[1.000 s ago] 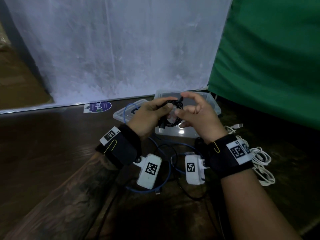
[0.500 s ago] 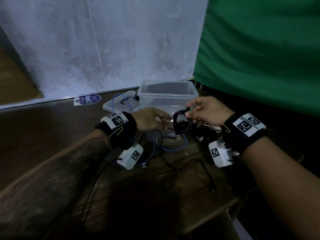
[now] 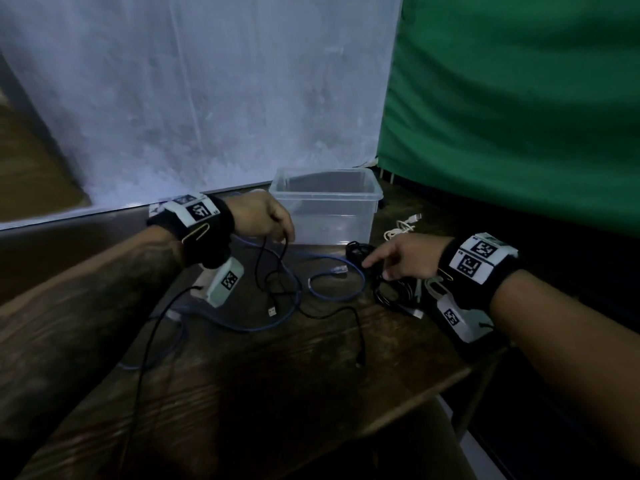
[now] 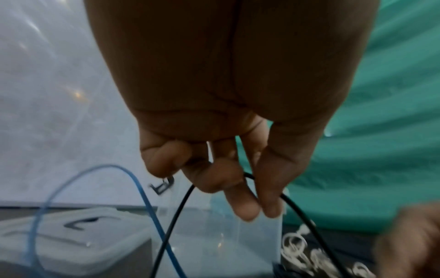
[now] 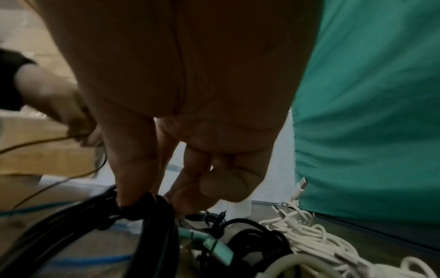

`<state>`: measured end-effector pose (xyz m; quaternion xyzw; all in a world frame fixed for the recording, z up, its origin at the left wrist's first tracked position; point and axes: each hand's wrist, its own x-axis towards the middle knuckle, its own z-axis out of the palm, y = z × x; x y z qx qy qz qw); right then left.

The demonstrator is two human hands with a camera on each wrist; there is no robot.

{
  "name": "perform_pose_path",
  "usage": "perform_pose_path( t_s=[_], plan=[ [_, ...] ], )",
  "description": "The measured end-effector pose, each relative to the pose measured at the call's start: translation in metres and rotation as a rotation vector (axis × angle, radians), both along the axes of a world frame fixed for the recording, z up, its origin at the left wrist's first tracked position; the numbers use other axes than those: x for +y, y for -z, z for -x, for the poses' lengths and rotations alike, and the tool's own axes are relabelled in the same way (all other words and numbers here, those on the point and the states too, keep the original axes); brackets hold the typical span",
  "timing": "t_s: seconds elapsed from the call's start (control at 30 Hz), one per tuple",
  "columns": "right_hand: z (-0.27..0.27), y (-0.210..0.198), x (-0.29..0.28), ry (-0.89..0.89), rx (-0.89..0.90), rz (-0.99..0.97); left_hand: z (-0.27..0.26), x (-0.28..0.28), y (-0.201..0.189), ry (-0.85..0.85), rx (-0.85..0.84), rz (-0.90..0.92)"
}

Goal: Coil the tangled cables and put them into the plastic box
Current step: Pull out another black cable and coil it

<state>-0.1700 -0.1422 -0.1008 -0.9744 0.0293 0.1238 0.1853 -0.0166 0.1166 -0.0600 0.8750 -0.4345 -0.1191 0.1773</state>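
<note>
Trailing in loose loops across the wooden table (image 3: 311,393), the black cable (image 3: 277,271) is pinched between thumb and fingertips of the left hand (image 3: 263,216), just in front of the plastic box (image 3: 325,209). It is judged light, limp and springy, best gathered near a plug. A wound black bundle (image 5: 147,210) is pinched by the right hand (image 3: 405,258) beside the white cables (image 5: 321,242). A blue cable (image 3: 332,282) lies between them.
</note>
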Motion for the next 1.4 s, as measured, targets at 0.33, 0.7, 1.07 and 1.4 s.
perform_pose_path(
  t_s=[0.33,0.7,1.07,1.4],
  plan=[
    [-0.014,-0.029,0.050,-0.014,-0.450,-0.335,0.012,0.010,-0.041,0.022,-0.001,0.175],
    [-0.033,-0.085,0.063,0.195,-0.858,-0.694,0.019,0.032,-0.038,0.014,0.150,0.426],
    [-0.029,-0.089,0.041,0.289,-0.942,-0.316,0.020,0.047,-0.001,-0.113,0.218,0.514],
    [-0.032,-0.085,0.110,-0.075,-0.564,-0.184,0.040,0.011,-0.020,-0.058,0.215,0.691]
  ],
)
